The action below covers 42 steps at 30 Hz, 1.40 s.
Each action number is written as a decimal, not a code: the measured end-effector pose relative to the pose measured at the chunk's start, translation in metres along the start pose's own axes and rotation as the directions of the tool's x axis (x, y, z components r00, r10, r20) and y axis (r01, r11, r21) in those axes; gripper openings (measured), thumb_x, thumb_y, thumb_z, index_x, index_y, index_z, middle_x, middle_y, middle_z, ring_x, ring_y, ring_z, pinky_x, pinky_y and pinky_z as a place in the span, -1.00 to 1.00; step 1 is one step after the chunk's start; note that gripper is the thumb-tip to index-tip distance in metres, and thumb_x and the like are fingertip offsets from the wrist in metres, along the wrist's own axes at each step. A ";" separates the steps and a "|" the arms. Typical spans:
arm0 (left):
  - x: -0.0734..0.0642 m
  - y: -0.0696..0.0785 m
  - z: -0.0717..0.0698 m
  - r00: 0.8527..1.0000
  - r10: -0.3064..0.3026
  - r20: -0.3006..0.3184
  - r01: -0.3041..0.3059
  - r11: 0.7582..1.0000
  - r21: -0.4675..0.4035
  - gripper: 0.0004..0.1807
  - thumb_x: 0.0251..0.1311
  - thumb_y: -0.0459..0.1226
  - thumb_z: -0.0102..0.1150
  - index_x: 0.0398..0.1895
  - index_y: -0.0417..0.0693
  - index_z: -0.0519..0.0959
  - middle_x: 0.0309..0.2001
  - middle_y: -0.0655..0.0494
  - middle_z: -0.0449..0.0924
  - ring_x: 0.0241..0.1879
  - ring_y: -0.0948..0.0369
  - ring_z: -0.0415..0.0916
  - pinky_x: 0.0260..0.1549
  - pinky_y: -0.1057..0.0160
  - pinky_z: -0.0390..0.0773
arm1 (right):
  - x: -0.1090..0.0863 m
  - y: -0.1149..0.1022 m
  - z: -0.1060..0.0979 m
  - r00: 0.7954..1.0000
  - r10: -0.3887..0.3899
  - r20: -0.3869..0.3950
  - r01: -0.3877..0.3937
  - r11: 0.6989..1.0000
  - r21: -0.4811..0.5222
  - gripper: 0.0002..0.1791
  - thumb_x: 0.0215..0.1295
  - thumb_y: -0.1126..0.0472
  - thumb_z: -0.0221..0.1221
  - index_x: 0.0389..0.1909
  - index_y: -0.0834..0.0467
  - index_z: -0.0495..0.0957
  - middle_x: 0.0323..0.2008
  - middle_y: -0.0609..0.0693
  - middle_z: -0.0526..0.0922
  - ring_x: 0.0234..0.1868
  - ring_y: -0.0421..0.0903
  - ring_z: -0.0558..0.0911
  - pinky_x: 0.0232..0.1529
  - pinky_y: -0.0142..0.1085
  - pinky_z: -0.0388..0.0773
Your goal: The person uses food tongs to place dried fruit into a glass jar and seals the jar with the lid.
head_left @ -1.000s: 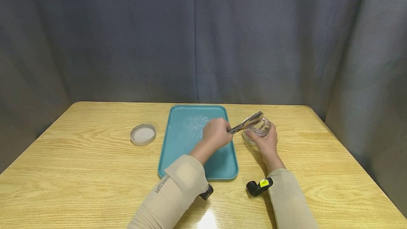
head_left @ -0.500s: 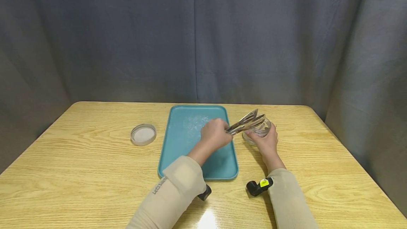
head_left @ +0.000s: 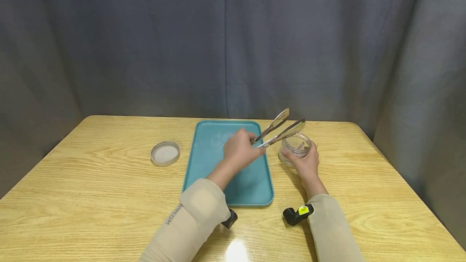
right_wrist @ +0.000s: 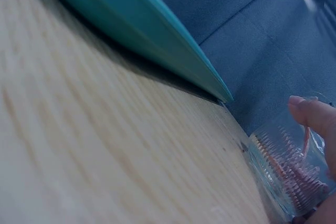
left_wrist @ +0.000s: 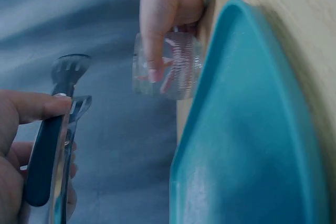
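Note:
My left hand (head_left: 240, 148) grips a pair of metal tongs (head_left: 280, 133) by their handles, above the right part of the teal tray (head_left: 251, 191). The tongs' two arms stand apart with nothing between their tips, which point up and right. A dark grip on the handle shows beside the thumb in the left wrist view. My right hand (head_left: 305, 164) holds a clear open jar (head_left: 287, 157) around its side, just right of the tray. Inside the jar lie several pinkish pieces (right_wrist: 294, 171) with comb-like ridges, seen through its wall in both wrist views.
A round lid (head_left: 165, 153) with a pale inside lies on the wooden table (head_left: 91, 197), left of the tray. Faint whitish marks show on the tray's far part. A dark curtain (head_left: 164, 51) hangs behind the table's back edge.
The tongs have risen and drawn left from over the jar's mouth, and their arms have spread wider. My left hand shifted slightly up and left. My right hand and the jar stay nearly still.

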<state>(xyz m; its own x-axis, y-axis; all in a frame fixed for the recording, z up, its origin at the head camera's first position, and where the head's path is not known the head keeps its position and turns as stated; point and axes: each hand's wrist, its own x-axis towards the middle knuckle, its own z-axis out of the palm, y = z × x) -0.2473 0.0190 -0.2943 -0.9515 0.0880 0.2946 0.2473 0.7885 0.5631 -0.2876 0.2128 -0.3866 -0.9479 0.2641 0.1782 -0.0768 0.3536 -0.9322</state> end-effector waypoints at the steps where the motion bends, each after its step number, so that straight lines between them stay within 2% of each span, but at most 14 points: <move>1: 0.000 -0.001 -0.003 1.000 0.005 -0.015 -0.005 1.000 -0.019 -0.80 -0.19 -0.09 0.27 -0.68 0.02 0.53 -0.70 0.19 0.21 -0.69 0.26 0.10 -0.74 0.29 0.10 | 0.000 0.000 0.000 1.000 0.000 0.001 0.000 1.000 -0.002 0.03 -0.11 0.07 0.30 0.28 0.18 -0.16 0.17 0.21 0.01 0.18 0.15 -0.01 0.11 -0.04 -0.02; 4: -0.001 -0.003 -0.012 0.999 0.018 -0.046 -0.021 0.998 -0.067 -0.82 -0.19 -0.10 0.28 -0.64 0.02 0.57 -0.62 0.19 0.29 -0.65 0.25 0.17 -0.71 0.29 0.15 | 0.001 0.001 -0.002 1.000 -0.005 -0.003 0.005 1.000 -0.006 0.02 -0.11 0.07 0.30 0.28 0.18 -0.16 0.17 0.22 0.02 0.18 0.16 -0.02 0.10 -0.01 -0.03; 8: -0.001 -0.008 -0.025 0.999 0.007 -0.050 -0.012 0.994 -0.108 -0.78 -0.19 -0.09 0.30 -0.45 0.02 0.63 -0.45 0.16 0.38 -0.55 0.23 0.26 -0.64 0.27 0.24 | 0.002 0.002 -0.004 1.000 -0.018 -0.021 0.018 1.000 -0.006 0.02 -0.12 0.10 0.31 0.27 0.21 -0.14 0.16 0.23 0.04 0.17 0.16 0.00 0.10 -0.02 -0.01; 15: 0.000 -0.028 -0.053 0.994 -0.034 -0.100 0.021 0.992 -0.128 -0.68 -0.18 -0.08 0.29 -0.33 -0.06 0.61 -0.46 0.08 0.36 -0.52 0.17 0.29 -0.59 0.24 0.28 | 0.001 0.002 -0.005 1.000 0.008 -0.021 -0.008 1.000 -0.016 0.02 -0.11 0.11 0.30 0.27 0.20 -0.16 0.17 0.22 0.03 0.18 0.16 -0.01 0.11 -0.02 -0.03; 17: -0.001 -0.037 -0.063 0.990 -0.056 -0.129 0.040 0.991 -0.124 -0.61 -0.18 -0.08 0.29 -0.26 -0.08 0.60 -0.43 0.07 0.38 -0.48 0.16 0.33 -0.54 0.21 0.31 | 0.001 0.002 -0.004 1.000 0.017 -0.017 -0.018 1.000 -0.015 0.03 -0.11 0.10 0.30 0.28 0.19 -0.17 0.17 0.22 0.02 0.18 0.16 -0.01 0.11 -0.02 -0.04; 20: -0.003 -0.052 -0.080 0.982 -0.092 -0.163 0.075 0.991 -0.111 -0.58 -0.17 -0.07 0.28 -0.24 -0.14 0.58 -0.39 0.04 0.40 -0.41 0.13 0.36 -0.48 0.18 0.33 | 0.000 0.002 -0.003 1.000 0.022 -0.015 -0.023 1.000 -0.016 0.03 -0.10 0.09 0.30 0.28 0.19 -0.18 0.18 0.21 0.01 0.18 0.15 -0.02 0.11 -0.02 -0.03; 27: -0.013 -0.098 -0.111 0.958 -0.183 -0.218 0.166 0.981 -0.096 -0.52 -0.11 -0.08 0.22 -0.16 -0.23 0.53 -0.30 -0.08 0.46 -0.31 0.03 0.40 -0.41 0.11 0.35 | 0.002 -0.001 0.001 1.000 0.008 0.000 -0.008 1.000 -0.011 0.04 -0.11 0.08 0.30 0.28 0.19 -0.17 0.18 0.22 0.00 0.19 0.15 -0.02 0.11 -0.03 -0.02; 32: -0.024 -0.125 -0.123 0.941 -0.220 -0.257 0.216 0.975 -0.043 -0.53 -0.10 -0.08 0.20 -0.16 -0.24 0.54 -0.27 -0.13 0.50 -0.23 -0.02 0.40 -0.39 0.07 0.35 | 0.004 -0.001 0.003 1.000 0.015 0.009 -0.015 1.000 -0.021 0.04 -0.10 0.07 0.30 0.29 0.18 -0.18 0.19 0.21 0.00 0.19 0.15 -0.03 0.11 -0.01 -0.03; 36: -0.033 -0.141 -0.131 0.930 -0.264 -0.256 0.263 0.964 -0.036 -0.52 -0.08 -0.09 0.18 -0.16 -0.29 0.52 -0.23 -0.16 0.46 -0.24 -0.05 0.39 -0.42 0.08 0.35 | 0.005 0.001 0.005 1.000 0.022 0.012 -0.021 0.999 -0.031 0.04 -0.11 0.06 0.30 0.29 0.17 -0.18 0.19 0.20 0.00 0.19 0.15 -0.02 0.11 -0.01 -0.03; 42: -0.042 -0.166 -0.142 0.915 -0.295 -0.275 0.299 0.954 -0.028 -0.48 -0.04 -0.08 0.16 -0.13 -0.35 0.49 -0.21 -0.22 0.45 -0.23 -0.10 0.37 -0.47 0.10 0.35 | 0.005 0.002 0.004 1.000 0.014 0.007 -0.013 1.000 -0.027 0.04 -0.12 0.06 0.31 0.28 0.18 -0.16 0.18 0.21 0.01 0.18 0.16 -0.01 0.11 -0.02 -0.03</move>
<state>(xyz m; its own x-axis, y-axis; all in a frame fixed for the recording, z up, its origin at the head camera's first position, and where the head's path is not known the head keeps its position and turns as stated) -0.2222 -0.2022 -0.2910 -0.8936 -0.3194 0.3153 -0.0440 0.7614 0.6468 -0.2939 0.2114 -0.3887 -0.9511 0.2622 0.1631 -0.0555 0.3745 -0.9256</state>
